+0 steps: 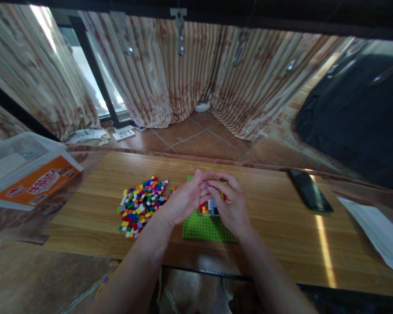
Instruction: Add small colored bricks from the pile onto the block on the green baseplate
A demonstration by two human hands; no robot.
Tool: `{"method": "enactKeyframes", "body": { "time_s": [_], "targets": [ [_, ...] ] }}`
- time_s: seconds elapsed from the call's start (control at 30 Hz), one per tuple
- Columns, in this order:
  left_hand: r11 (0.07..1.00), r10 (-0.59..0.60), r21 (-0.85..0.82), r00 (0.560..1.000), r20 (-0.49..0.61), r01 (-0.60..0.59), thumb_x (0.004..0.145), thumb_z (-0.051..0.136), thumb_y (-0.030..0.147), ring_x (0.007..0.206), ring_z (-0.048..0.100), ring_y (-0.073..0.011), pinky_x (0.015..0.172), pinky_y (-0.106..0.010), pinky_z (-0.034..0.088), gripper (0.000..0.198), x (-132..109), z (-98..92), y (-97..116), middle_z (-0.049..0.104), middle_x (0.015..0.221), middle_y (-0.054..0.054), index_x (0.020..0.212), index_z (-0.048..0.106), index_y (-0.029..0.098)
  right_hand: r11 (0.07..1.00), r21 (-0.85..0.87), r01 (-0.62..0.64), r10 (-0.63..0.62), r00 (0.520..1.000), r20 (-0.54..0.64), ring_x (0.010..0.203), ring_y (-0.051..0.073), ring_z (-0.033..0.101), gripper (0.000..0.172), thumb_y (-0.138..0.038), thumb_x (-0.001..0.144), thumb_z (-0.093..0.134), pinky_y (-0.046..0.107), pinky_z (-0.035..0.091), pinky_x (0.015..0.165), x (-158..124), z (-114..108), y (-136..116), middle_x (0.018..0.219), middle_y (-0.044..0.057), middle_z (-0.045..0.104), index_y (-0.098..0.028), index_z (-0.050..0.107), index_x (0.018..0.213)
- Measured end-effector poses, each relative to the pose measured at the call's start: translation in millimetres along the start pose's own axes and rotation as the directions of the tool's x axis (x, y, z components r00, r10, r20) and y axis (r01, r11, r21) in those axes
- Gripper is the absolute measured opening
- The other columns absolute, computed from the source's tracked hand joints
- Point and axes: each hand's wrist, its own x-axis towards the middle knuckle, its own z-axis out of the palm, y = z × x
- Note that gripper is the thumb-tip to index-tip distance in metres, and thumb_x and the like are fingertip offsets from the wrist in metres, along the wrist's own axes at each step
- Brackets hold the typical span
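My left hand [187, 197] is turned palm up over a green studded baseplate [209, 229], its fingers stretched towards my right hand. Thumb and fingertips of my right hand [232, 203] are pinched together at the left fingers, on what looks like a tiny purple toy brick [206, 185]. Beneath both hands, a patch of red, yellow, white, blue and black bricks [208, 206] sits on the baseplate, partly covered by the fingers. A loose pile of small multicoloured bricks [140, 207] lies left of my left hand.
The wooden table [275, 244] carries a black phone [309, 190] at the right, with white paper [376, 231] beyond it. A clear plastic box [36, 170] with an orange label stands at far left. Striped curtains [183, 74] hang behind.
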Motion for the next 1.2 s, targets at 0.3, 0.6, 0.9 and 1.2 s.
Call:
{"method": "enactKeyframes", "body": {
  "time_s": [0.3, 0.6, 0.9, 1.2],
  "targets": [
    [0.999, 0.012, 0.048, 0.997, 0.075, -0.016, 0.093, 0.052, 0.053, 0.106, 0.061, -0.0172, 0.100, -0.031, 0.042, 0.045, -2, -3.6, -5, 0.066, 0.117, -0.009, 0.121, 0.062, 0.019, 0.988, 0.111, -0.106, 0.102, 0.994, 0.039, 0.116, 0.025, 0.056, 0.012, -0.029, 0.090, 0.061, 0.047, 0.045, 0.100, -1, -3, -8, 0.117, 0.008, 0.062, -0.025, 0.072, 0.093],
    [0.948, 0.210, 0.282, 0.956, -0.204, -0.148, 0.081, 0.072, 0.037, 0.090, 0.068, -0.0174, 0.088, -0.031, 0.048, 0.032, -4, -14.8, 16, 0.072, 0.105, -0.009, 0.106, 0.069, 0.016, 0.982, 0.010, -0.191, 0.191, 0.978, -0.086, 0.093, 0.022, 0.065, 0.013, -0.034, 0.088, 0.062, 0.041, 0.049, 0.089, 5, -26, 9, 0.093, 0.004, 0.071, -0.023, 0.069, 0.085],
    [0.715, 0.510, 0.689, 0.764, -0.396, -0.121, 0.071, 0.074, 0.033, 0.073, 0.062, -0.0136, 0.076, -0.027, 0.048, 0.024, 0, -49.6, 32, 0.070, 0.078, -0.001, 0.087, 0.072, 0.016, 0.980, -0.169, -0.102, 0.121, 0.986, 0.111, 0.090, 0.025, 0.064, 0.016, -0.033, 0.090, 0.057, 0.043, 0.048, 0.085, 4, -34, 25, 0.090, 0.006, 0.071, -0.023, 0.067, 0.083],
    [0.548, 0.500, 0.834, 0.824, -0.267, -0.062, 0.078, 0.062, 0.035, 0.071, 0.062, -0.0153, 0.068, -0.027, 0.048, 0.023, 2, -59.9, 27, 0.069, 0.077, -0.002, 0.086, 0.072, 0.016, 0.972, -0.220, -0.082, 0.113, 0.985, 0.133, 0.090, 0.025, 0.062, 0.012, -0.026, 0.087, 0.058, 0.043, 0.048, 0.086, 1, -26, 23, 0.092, 0.007, 0.070, -0.023, 0.067, 0.079]
  ]
}}
